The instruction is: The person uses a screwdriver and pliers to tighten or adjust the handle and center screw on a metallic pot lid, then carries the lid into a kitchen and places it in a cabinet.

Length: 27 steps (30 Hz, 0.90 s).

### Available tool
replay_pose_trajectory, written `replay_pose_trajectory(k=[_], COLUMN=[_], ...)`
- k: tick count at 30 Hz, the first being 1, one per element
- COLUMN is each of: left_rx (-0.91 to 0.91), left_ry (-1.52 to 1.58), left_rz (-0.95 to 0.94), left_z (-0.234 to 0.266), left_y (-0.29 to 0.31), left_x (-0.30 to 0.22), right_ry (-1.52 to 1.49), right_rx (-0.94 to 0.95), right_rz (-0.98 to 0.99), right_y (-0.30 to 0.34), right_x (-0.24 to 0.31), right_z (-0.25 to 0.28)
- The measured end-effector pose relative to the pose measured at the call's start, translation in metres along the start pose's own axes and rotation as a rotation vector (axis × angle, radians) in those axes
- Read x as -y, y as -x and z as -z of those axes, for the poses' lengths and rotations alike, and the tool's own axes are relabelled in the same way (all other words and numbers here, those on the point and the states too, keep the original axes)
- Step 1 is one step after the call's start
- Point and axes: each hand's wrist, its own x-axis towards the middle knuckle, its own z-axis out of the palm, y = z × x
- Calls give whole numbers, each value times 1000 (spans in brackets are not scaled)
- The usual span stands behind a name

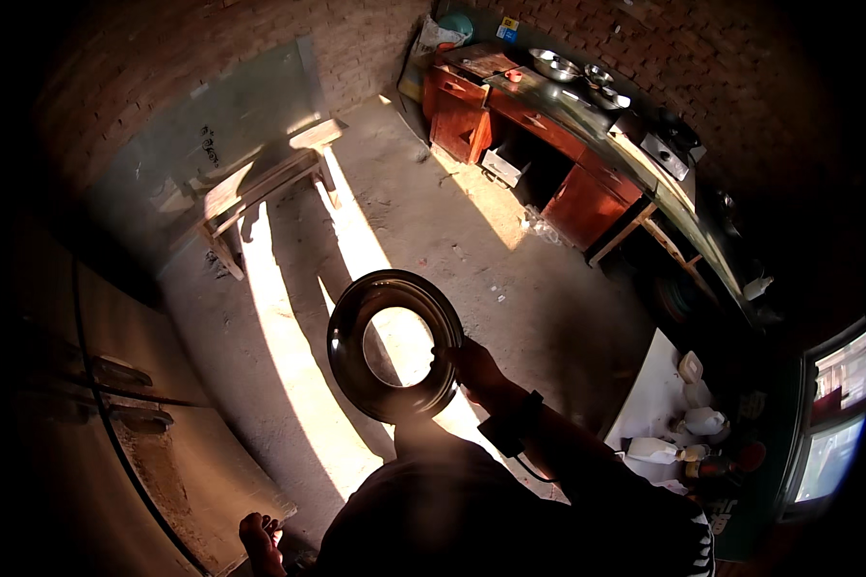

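My right hand (474, 368) is shut on the right rim of a dark, shiny metal ring (348, 354), held up at chest height. The ring is round with a wide hole, and the sunlit concrete floor shows through it. A dark band (512, 423) sits on that wrist. My left hand (260, 541) hangs low at the bottom edge with its fingers curled and nothing visible in them. It is right beside the lower corner of a large tan panel (164, 433).
A wooden bench (260, 188) stands by a grey sheet (212, 120) that leans on the brick wall. Red-brown cabinets (587, 197) carry a counter with metal bowls (554, 65). At right, a white surface (649, 404) holds several bottles near a window (837, 423).
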Motion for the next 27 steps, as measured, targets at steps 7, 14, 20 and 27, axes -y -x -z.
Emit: replay_pose_trajectory(k=[7, 14, 20, 27], left_rx=[3, -130, -344, -509], left_ry=[-86, -122, -103, -121], left_rz=[-8, -200, -213, -208], left_z=[2, 23, 17, 30], left_y=[-87, -188, -241, -278], left_x=[-65, -150, -233, -276], right_ry=[144, 175, 169, 254], right_rx=[125, 17, -63, -15], right_rz=[-23, -86, 44, 110], right_y=[-97, -151, -194, -222], right_x=[68, 83, 68, 79], right_z=[-69, -128, -175, -231])
